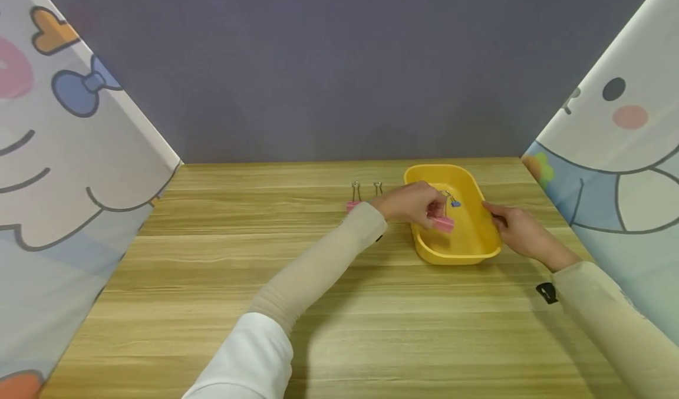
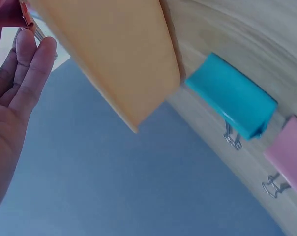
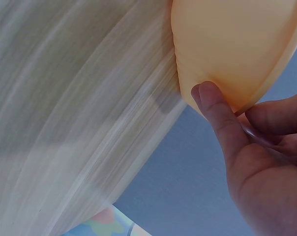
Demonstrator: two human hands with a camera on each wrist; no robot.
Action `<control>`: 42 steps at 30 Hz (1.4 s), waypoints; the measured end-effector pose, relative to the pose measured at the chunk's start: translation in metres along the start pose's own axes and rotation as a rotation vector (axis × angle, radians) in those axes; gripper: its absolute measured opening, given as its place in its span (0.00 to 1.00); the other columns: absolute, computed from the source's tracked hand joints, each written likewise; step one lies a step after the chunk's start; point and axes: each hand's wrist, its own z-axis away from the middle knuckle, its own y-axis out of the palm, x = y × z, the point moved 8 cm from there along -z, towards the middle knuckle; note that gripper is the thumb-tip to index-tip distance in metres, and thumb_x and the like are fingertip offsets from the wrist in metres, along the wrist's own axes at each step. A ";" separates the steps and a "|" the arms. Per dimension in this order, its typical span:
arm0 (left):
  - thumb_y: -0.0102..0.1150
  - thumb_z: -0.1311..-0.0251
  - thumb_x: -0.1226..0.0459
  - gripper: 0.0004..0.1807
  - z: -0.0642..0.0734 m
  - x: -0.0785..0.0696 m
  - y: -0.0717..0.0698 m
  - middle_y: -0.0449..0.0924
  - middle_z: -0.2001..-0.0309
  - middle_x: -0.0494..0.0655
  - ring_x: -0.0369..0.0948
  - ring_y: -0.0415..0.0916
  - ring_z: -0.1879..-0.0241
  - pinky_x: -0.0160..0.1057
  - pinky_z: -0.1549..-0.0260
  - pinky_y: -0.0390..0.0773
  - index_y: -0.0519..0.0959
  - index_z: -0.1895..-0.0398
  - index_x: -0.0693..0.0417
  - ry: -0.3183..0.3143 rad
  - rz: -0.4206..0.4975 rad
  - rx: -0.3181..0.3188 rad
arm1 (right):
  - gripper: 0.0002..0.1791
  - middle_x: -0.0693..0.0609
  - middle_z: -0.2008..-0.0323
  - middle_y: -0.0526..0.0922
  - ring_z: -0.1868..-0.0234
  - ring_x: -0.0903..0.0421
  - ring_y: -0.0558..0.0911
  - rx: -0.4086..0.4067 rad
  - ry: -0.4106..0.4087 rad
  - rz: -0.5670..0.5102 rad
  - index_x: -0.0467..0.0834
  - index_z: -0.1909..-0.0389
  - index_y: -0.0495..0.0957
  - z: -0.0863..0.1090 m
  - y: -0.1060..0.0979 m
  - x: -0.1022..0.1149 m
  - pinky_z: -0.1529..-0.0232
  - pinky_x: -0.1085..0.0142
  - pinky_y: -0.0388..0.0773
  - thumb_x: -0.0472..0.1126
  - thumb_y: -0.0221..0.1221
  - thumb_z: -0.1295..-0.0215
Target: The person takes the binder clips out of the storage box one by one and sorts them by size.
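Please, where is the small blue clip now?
The head view shows the small blue clip right of centre, inside the yellow tray, just beyond the pink clip in the left hand.

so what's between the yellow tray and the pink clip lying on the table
A teal clip lies between the tray and that pink clip; the left wrist view shows it.

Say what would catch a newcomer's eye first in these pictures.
Probably the bright yellow tray, on the right part of the wooden table, with the right hand gripping its right side. Next, the pink clip that the left hand holds over or inside the tray. In the left wrist view, a teal clip on the table stands out.
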 end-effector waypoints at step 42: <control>0.65 0.48 0.65 0.07 0.123 0.089 -0.043 0.74 0.72 0.48 0.38 0.64 0.72 0.34 0.72 0.64 0.74 0.74 0.50 -0.275 0.057 -0.146 | 0.23 0.23 0.45 0.67 0.52 0.33 0.74 0.035 0.001 0.025 0.24 0.38 0.61 -0.002 0.003 -0.002 0.60 0.47 0.72 0.28 0.47 0.32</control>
